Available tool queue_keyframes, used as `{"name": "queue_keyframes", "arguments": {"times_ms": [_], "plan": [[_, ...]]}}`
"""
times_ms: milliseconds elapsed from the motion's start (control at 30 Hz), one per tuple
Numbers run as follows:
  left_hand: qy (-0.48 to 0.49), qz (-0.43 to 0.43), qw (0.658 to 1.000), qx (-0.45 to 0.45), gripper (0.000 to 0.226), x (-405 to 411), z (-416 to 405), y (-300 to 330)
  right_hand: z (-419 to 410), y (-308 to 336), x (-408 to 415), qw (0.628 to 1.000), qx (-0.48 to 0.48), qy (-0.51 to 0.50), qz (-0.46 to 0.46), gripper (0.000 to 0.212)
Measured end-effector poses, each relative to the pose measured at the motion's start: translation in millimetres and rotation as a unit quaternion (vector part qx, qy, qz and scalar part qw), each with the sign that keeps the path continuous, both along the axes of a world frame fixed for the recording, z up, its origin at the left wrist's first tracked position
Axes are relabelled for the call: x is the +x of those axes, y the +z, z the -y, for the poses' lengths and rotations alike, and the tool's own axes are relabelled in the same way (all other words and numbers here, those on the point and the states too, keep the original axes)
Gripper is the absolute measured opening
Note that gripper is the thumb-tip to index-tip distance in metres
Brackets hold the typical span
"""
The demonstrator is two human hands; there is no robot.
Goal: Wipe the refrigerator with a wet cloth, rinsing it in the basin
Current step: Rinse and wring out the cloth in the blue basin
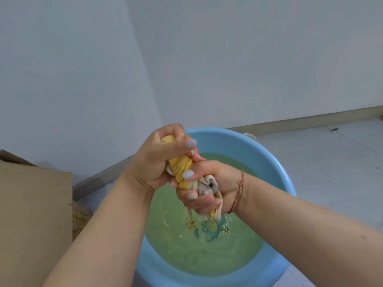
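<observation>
A yellow and white cloth (pixel 183 169) is bunched into a twisted roll above a blue plastic basin (pixel 275 168). My left hand (pixel 153 162) grips the upper end of the cloth. My right hand (pixel 213 187) grips the lower end, just below and to the right of the left. Water drips from the cloth into the greenish, cloudy water (pixel 199 249) that fills the basin. The refrigerator is out of sight.
The basin stands on a pale tiled floor (pixel 323 166) in a corner of white walls with a grey skirting board (pixel 310 121). A brown cardboard box (pixel 31 214) stands close to the basin's left side.
</observation>
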State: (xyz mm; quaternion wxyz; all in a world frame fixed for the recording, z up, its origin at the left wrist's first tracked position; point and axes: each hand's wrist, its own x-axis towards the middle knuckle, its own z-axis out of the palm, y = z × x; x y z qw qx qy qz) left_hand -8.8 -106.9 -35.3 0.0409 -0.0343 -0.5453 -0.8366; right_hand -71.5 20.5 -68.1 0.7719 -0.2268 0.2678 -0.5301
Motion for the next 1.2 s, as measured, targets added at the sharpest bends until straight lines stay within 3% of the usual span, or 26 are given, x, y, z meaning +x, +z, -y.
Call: {"name": "queue_keyframes", "arguments": {"times_ms": [100, 233, 333, 400, 600, 800, 967, 1067, 1133, 1200], "plan": [[0.154, 0.077, 0.98, -0.097, 0.04, -10.8, -12.8, -0.8, -2.5, 8.9, 0.8, 0.955, 0.111, -0.128, -0.244, 0.011], [0.269, 0.177, 0.94, -0.109, 0.046, -28.0, -21.6, -33.4, 6.8, -5.7, 12.6, 0.853, 0.223, -0.211, -0.422, 0.011], [0.314, 0.228, 0.915, -0.116, 0.045, -34.0, -27.6, -54.9, 10.8, -17.5, 11.7, 0.727, 0.217, -0.156, -0.633, 0.015], [0.336, 0.257, 0.898, -0.116, 0.044, -35.9, -34.0, -63.1, 11.5, -24.7, 13.7, 0.646, 0.201, -0.112, -0.728, 0.004], [0.396, 0.333, 0.855, -0.04, 0.027, -39.6, -43.6, -70.9, 5.4, -53.8, 9.5, 0.57, 0.274, -0.157, -0.759, 0.026], [0.424, 0.376, 0.815, 0.119, 0.016, -43.8, -45.8, -67.7, -0.7, -62.3, 2.5, 0.484, 0.225, -0.152, -0.832, 0.022], [0.397, 0.398, 0.812, 0.159, 0.017, -46.2, -39.1, -71.0, -1.6, -63.0, 3.4, 0.452, 0.204, -0.157, -0.854, 0.018], [0.351, 0.396, 0.83, 0.177, 0.017, -48.3, -30.7, -67.5, -0.9, -57.3, -2.1, 0.44, 0.198, -0.165, -0.86, 0.022], [0.288, 0.401, 0.854, 0.165, 0.022, -48.3, -24.6, -62.1, 0.1, -50.7, -11.3, 0.464, 0.198, -0.198, -0.84, 0.033], [0.251, 0.412, 0.866, 0.128, 0.029, -45.6, -18.0, -61.3, 1.2, -43.1, -23.4, 0.54, 0.194, -0.238, -0.784, 0.045]]}}
